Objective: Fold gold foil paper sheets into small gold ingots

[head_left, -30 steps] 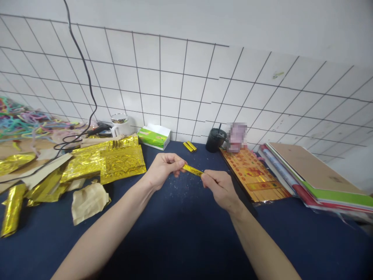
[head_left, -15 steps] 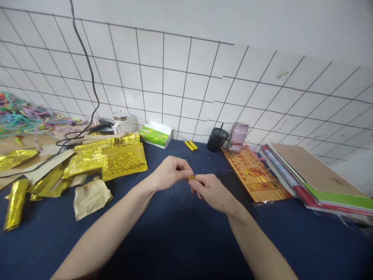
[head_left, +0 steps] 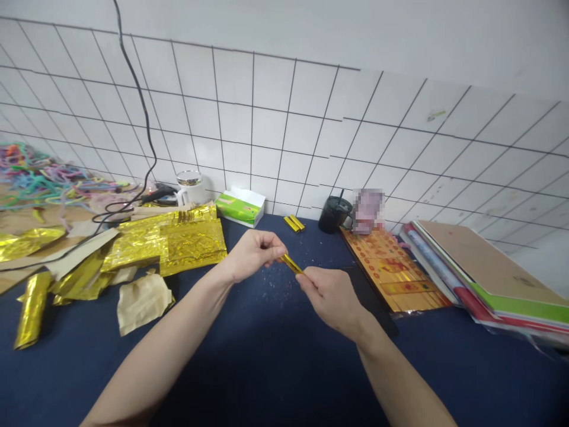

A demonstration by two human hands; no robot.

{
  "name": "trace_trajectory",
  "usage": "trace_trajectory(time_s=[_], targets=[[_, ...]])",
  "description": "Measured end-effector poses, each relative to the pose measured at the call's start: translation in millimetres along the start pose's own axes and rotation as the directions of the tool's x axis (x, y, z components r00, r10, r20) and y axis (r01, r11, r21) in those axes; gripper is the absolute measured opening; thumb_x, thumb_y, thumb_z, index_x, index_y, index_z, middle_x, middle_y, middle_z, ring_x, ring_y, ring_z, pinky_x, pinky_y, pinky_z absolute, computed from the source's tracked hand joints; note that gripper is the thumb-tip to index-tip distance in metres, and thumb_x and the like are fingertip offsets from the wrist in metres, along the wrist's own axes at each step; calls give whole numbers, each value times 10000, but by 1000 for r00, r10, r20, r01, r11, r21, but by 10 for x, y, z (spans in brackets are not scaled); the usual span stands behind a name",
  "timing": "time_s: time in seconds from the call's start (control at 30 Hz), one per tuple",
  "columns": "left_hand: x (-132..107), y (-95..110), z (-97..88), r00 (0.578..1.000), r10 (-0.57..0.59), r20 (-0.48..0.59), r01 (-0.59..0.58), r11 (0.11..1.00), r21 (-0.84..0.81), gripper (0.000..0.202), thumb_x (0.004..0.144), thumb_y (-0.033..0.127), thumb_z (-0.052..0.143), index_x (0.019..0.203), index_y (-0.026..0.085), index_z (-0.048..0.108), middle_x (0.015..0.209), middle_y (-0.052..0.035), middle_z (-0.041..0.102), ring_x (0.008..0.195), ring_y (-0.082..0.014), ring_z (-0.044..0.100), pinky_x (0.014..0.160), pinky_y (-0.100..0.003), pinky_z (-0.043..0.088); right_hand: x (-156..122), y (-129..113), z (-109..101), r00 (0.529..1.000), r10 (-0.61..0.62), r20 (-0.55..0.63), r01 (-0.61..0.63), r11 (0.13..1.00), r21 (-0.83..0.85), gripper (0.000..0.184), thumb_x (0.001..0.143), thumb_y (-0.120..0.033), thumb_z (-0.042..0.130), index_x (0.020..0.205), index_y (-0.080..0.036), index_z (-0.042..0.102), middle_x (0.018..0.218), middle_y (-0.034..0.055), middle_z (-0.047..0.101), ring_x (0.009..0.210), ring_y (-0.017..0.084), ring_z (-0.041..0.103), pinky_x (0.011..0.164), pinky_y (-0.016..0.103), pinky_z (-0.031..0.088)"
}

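A narrow folded strip of gold foil paper (head_left: 292, 264) stretches between my two hands above the dark blue tabletop (head_left: 267, 367). My left hand (head_left: 255, 255) pinches its upper left end between thumb and fingers. At the lower right end, my right hand (head_left: 331, 299) is closed on the strip with the thumb on top. Two or so similar small folded gold strips (head_left: 294, 223) lie side by side farther back, near the wall. Left of my left hand, embossed gold foil sheets (head_left: 193, 246) are spread in a loose pile.
A tissue pack (head_left: 240, 206), a white mug (head_left: 191, 190) and a black cup with straw (head_left: 335, 213) stand along the wall. An orange printed packet (head_left: 391, 267) and stacked boards (head_left: 493, 261) are at right. Crumpled paper (head_left: 144, 301), a gold roll (head_left: 33, 310) and a black cable (head_left: 144, 112) are at left.
My hands have moved apart, my left a little up and left, my right slightly right and down. More of the gold strip now shows between them.
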State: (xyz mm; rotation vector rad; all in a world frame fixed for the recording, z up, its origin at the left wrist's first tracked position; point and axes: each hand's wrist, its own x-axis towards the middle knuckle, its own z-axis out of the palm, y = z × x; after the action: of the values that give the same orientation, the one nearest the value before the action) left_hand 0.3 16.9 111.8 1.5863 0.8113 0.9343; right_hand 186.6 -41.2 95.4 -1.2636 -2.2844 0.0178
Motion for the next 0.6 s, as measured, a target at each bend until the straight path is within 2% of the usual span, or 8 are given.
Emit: trace_trajectory(time_s=[0.07,0.13,0.23,0.33,0.47,0.53,0.6], targets=[[-2,-1,2,1000,-9,8,9,1000,5,246,725,374,627,743,132,591,627,-10,599,492,-72,466,470,-194,362,-8,-3,50,991,-53,-120,28,979,-200,361,909,-277,357,599,-176,512,534,11,536,469,116,463,490,270,243],[-2,-8,10,999,-40,-5,40,999,27,312,761,456,574,777,145,553,634,-13,606,501,-83,483,457,-192,356,-8,2,86,979,-82,-185,14,939,-342,350,909,-260,367,609,-171,524,545,22,548,481,124,473,502,276,246],[3,-22,37,994,-72,-79,83,987,141,439,788,563,472,626,156,488,500,9,541,431,-75,423,425,-190,303,0,11,114,978,-77,-192,-13,903,-430,330,906,-253,388,621,-172,533,557,22,557,489,128,478,513,277,248],[11,-26,67,985,-90,-146,126,957,262,530,784,592,443,477,160,425,386,34,434,375,-59,339,418,-196,267,8,5,130,980,-92,-178,3,895,-446,321,906,-238,393,628,-176,539,576,15,562,519,132,495,533,272,264],[24,-36,60,988,-97,-119,129,945,302,483,788,524,465,464,167,433,391,31,452,373,-67,345,415,-199,272,14,-11,141,984,-55,-168,-25,899,-437,266,903,-243,401,735,-169,594,633,19,582,562,144,521,547,274,285],[32,-42,34,991,-84,-107,113,948,297,421,793,479,471,507,171,441,427,31,479,383,-71,352,409,-196,270,21,-14,120,989,0,-147,-55,929,-366,237,898,-274,417,825,-167,615,683,25,601,600,149,541,553,268,300],[32,-35,15,993,-72,-96,98,949,299,366,789,443,488,546,173,444,454,37,484,397,-72,354,410,-193,267,32,-15,73,991,98,-93,-115,972,-205,232,870,-355,469,850,-176,617,715,19,608,625,145,549,559,255,318]])
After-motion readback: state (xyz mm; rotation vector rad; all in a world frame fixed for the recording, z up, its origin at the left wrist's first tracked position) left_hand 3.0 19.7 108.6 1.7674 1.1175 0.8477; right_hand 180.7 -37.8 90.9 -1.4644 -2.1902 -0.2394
